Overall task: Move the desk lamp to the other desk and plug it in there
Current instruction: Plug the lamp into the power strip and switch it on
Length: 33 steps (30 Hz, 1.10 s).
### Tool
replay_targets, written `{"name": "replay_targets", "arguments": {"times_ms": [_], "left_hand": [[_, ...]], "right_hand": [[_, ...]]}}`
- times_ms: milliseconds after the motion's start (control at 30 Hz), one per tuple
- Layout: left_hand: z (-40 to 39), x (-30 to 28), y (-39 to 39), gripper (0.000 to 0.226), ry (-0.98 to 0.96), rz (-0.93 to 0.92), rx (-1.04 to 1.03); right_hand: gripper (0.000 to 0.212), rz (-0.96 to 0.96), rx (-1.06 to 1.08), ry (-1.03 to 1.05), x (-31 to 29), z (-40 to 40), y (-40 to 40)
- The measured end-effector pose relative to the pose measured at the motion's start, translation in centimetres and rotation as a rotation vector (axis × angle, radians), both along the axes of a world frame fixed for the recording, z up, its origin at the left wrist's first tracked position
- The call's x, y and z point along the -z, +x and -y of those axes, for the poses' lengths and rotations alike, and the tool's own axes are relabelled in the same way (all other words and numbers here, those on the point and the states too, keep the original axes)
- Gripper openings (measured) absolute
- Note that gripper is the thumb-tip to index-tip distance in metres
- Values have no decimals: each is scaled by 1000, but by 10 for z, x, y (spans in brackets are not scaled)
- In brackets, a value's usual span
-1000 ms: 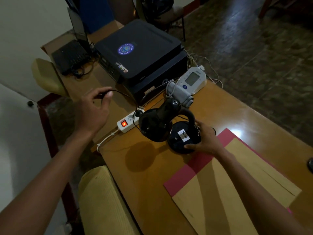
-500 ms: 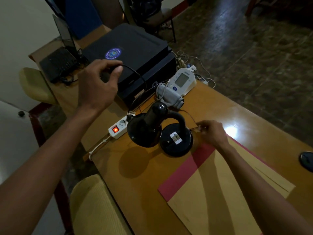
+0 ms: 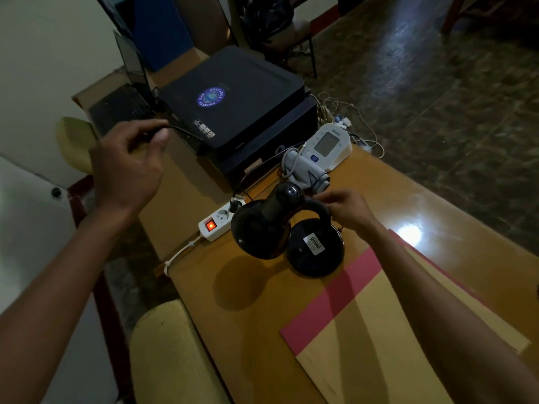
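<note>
Lamp stands on the desk; left grip pinches its cord, right grip pinches beside its neck.

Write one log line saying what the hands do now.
left hand: pinching thin black cord | right hand: at black desk lamp neck | white power strip: switch lit

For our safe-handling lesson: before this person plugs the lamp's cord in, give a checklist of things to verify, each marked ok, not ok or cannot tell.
1. Desk lamp stands on the desk: ok.
2. Plug end held by left hand: ok, cord pinched; the plug itself is hidden.
3. Cord free of tangles: cannot tell; right hand is at it by the lamp's neck.
4. Free socket on power strip: ok, one beside the occupied one.
5. Strip switched off: not ok, red switch glows.
6. Cord long enough: cannot tell.
</note>
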<state>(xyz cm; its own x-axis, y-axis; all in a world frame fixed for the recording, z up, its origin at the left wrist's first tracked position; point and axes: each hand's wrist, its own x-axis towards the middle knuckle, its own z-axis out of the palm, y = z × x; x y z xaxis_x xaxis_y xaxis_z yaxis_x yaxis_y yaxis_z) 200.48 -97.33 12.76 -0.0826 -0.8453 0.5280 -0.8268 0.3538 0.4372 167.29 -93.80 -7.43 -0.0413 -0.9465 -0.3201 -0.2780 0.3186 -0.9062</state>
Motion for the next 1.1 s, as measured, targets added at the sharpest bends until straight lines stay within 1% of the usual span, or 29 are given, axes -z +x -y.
{"name": "replay_targets", "arguments": {"times_ms": [67,100,200,233,300,333,367,433,500,533,600,633,667,733,767,833,900,967,1000,1033,1100], "left_hand": [[0,5,8,24,22,6,-18],[0,8,11,24,37,8,-26],[1,15,20,22,58,22,-36],[1,17,23,22,52,30,-38],[4,20,28,20,56,35,-42],[5,23,30,20,66,34,-48],[7,24,33,20,81,33,-58],[11,28,39,18,108,36,-72],[15,31,41,16,117,28,-76],[17,33,41,16,125,12,-77],[20,39,39,16,167,-50,-67],[21,42,38,17,202,-93,-57],[23,46,37,18,243,-136,-43],[28,57,36,18,305,-202,-11],[32,63,35,18,327,-224,5],[39,76,36,21,378,-266,45],[44,90,39,22,430,-306,96],[50,105,41,23,461,-337,152],[52,113,42,23,478,-368,170],[53,120,42,23,506,-410,187],[55,132,43,21,585,-486,233]], "right_hand": [[10,-17,-57,83,2,5,-3],[13,-49,-105,125,2,8,-5],[22,-218,-258,212,-3,22,-9],[21,-281,-301,236,-7,28,-9],[8,-401,-363,293,-16,40,-11],[6,-451,-385,309,-22,45,-11],[14,-491,-397,315,-28,51,-11],[26,-549,-406,308,-45,64,-9],[28,-603,-438,270,-69,78,-2],[27,-656,-469,219,-81,86,4],[28,-773,-539,51,-109,99,21],[29,-767,-568,-33,-124,103,32],[29,-707,-591,-89,-137,106,44],[30,-526,-624,-143,-161,110,71],[31,-470,-644,-163,-170,112,86],[35,-473,-716,-196,-182,116,118],[45,-582,-799,-211,-183,120,150],[58,-703,-827,-171,-175,124,174],[60,-739,-834,-119,-168,127,182],[58,-742,-852,-53,-160,129,188],[46,-623,-876,120,-146,132,199]]}}
